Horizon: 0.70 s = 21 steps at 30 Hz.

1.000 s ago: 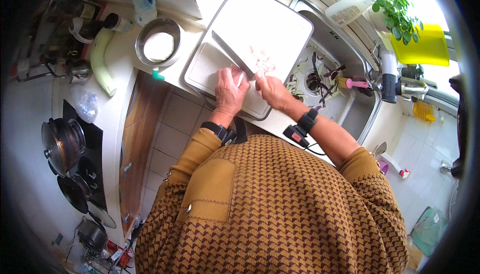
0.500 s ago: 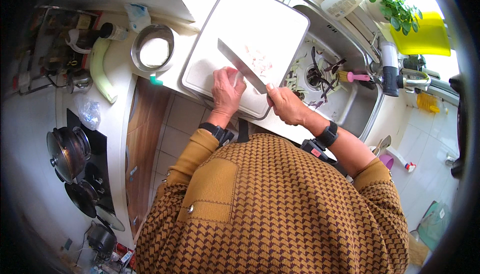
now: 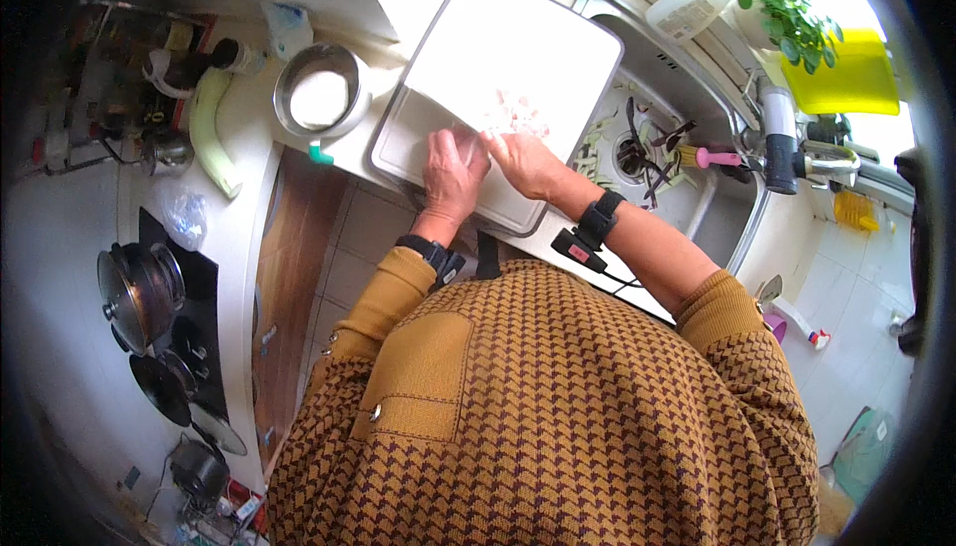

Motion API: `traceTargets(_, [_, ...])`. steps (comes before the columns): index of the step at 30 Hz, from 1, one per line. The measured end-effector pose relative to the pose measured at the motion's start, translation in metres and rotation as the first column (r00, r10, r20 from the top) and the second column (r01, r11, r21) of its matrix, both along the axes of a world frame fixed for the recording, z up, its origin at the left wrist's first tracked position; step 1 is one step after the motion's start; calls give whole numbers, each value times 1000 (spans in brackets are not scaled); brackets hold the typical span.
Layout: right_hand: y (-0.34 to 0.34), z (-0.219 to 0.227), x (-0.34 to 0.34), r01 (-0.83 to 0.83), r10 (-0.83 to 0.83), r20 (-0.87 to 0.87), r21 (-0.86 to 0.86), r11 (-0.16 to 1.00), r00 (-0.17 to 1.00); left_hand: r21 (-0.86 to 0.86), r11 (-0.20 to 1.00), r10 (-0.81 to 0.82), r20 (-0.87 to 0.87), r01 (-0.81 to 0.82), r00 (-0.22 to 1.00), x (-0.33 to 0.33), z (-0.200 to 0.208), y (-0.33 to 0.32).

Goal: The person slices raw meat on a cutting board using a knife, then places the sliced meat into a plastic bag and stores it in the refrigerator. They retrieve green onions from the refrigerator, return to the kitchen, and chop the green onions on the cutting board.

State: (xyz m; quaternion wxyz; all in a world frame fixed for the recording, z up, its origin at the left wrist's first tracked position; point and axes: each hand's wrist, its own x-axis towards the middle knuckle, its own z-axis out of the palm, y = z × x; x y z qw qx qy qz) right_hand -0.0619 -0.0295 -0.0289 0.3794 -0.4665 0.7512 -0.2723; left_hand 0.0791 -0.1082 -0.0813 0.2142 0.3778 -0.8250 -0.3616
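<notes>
A white cutting board (image 3: 518, 18) with a grey rim lies across the counter and the sink's edge. My right hand (image 3: 528, 165) is closed round the kitchen knife (image 3: 438, 108), whose blade points to the far left and blends with the pale board. Close by on its left, my left hand (image 3: 453, 173) rests on the board with fingers curled down and pressed together. What lies under those fingertips is hidden. Small pale pink chopped pieces (image 3: 518, 113), which look like meat, are heaped just beyond my right hand.
Right of the board is a steel sink (image 3: 697, 98) with dark and pale green peelings (image 3: 637, 153) and a pink-handled brush (image 3: 712, 157). To the left stand a metal pot (image 3: 324, 93) holding something white, a long pale green vegetable (image 3: 211, 133) and a stove with a lidded pot (image 3: 134, 297).
My right hand has moved left and away from me, closer to my left hand. The knife blade has turned and shows less clearly. My left hand has hardly moved.
</notes>
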Motion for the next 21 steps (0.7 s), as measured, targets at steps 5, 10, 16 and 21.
traceTargets(5, [20,23,-9,106,-114,143,60,993,983,49,999,-7,-94,11,996,1,2,1])
traceTargets(10, [52,53,-7,199,-207,172,63,978,963,70,997,-15,-121,23,993,5,1,-2])
traceTargets(16, [66,72,-21,42,-106,251,249,968,962,51,998,-24,-104,29,994,3,1,-5])
traceTargets(21, [56,58,-22,16,-101,308,267,963,946,34,997,-58,-151,64,987,3,0,-6])
